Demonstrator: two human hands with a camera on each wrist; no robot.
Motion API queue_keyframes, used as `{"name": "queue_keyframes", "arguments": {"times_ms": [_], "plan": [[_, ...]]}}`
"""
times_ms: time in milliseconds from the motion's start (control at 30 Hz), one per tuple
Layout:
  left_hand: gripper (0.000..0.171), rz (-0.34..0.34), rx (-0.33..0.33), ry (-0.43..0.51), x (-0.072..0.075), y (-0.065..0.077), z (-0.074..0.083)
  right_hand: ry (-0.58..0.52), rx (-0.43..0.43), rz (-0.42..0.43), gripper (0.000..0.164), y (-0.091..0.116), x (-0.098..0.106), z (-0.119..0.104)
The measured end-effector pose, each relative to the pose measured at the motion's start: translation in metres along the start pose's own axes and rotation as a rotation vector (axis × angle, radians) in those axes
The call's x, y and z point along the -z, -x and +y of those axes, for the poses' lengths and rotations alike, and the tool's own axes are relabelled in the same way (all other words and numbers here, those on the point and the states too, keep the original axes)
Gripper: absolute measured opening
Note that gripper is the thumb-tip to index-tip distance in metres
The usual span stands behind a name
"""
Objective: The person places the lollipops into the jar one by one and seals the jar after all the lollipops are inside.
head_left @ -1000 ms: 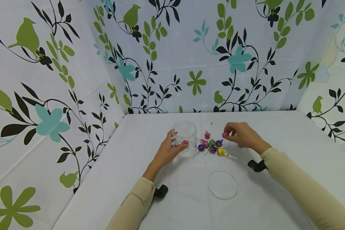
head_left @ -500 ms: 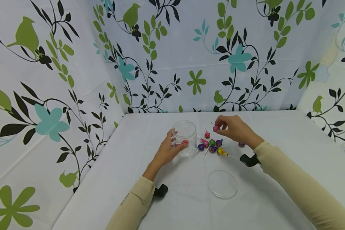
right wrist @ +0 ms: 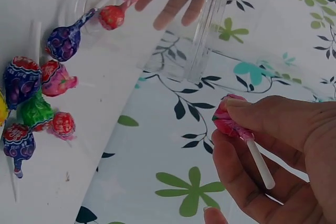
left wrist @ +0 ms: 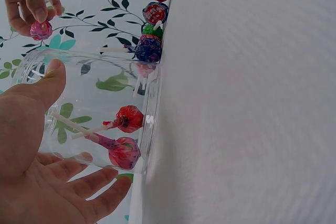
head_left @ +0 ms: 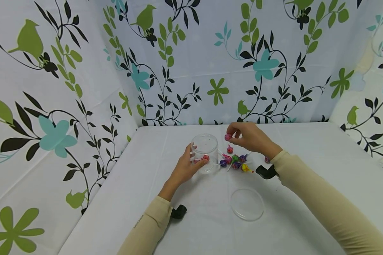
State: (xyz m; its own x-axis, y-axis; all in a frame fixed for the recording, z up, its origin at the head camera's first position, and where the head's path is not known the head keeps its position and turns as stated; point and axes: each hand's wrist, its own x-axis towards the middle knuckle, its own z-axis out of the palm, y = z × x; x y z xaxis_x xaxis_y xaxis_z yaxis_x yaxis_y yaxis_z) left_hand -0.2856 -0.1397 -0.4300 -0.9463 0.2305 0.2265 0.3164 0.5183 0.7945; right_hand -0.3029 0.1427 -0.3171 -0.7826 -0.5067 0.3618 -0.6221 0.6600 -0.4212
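My left hand grips a clear plastic jar that stands upright on the table, thumb on one side and fingers round the other. Two lollipops lie at its bottom, a red lollipop and a pink lollipop. Above the table, to the right of the jar, my right hand pinches a pink lollipop by its wrapped head between thumb and fingers. The white stick points back toward the palm. Right beside the jar lies a pile of lollipops in purple, green, pink, red and yellow wrappers.
A round clear lid lies flat on the white table in front of the jar. Another dark-wrapped lollipop sits under the right wrist, apart from the pile. Patterned curtains stand behind and at both sides.
My right hand has carried the pink lollipop left and slightly upward toward the jar, passing above the pile. The left hand and the jar have stayed put.
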Motion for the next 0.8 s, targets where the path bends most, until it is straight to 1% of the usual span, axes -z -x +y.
{"name": "queue_keyframes", "arguments": {"times_ms": [100,333,500,633,800], "plan": [[0.098,-0.002,0.006,-0.005,0.000,0.000,0.000,-0.010,0.004,0.001,0.021,-0.003,0.001,-0.005],[0.098,0.001,-0.005,0.001,0.000,-0.001,-0.001,-0.015,0.016,-0.001,0.020,-0.010,0.001,-0.014],[0.099,0.000,0.003,-0.001,0.000,0.000,-0.002,-0.027,0.031,0.001,0.020,-0.015,-0.004,-0.021],[0.097,0.001,-0.003,-0.003,0.000,0.000,-0.002,-0.030,0.055,-0.007,0.020,-0.020,-0.008,-0.025],[0.096,-0.001,-0.006,0.003,0.000,0.000,0.001,-0.048,0.056,-0.028,0.020,-0.025,-0.013,-0.032]]}}
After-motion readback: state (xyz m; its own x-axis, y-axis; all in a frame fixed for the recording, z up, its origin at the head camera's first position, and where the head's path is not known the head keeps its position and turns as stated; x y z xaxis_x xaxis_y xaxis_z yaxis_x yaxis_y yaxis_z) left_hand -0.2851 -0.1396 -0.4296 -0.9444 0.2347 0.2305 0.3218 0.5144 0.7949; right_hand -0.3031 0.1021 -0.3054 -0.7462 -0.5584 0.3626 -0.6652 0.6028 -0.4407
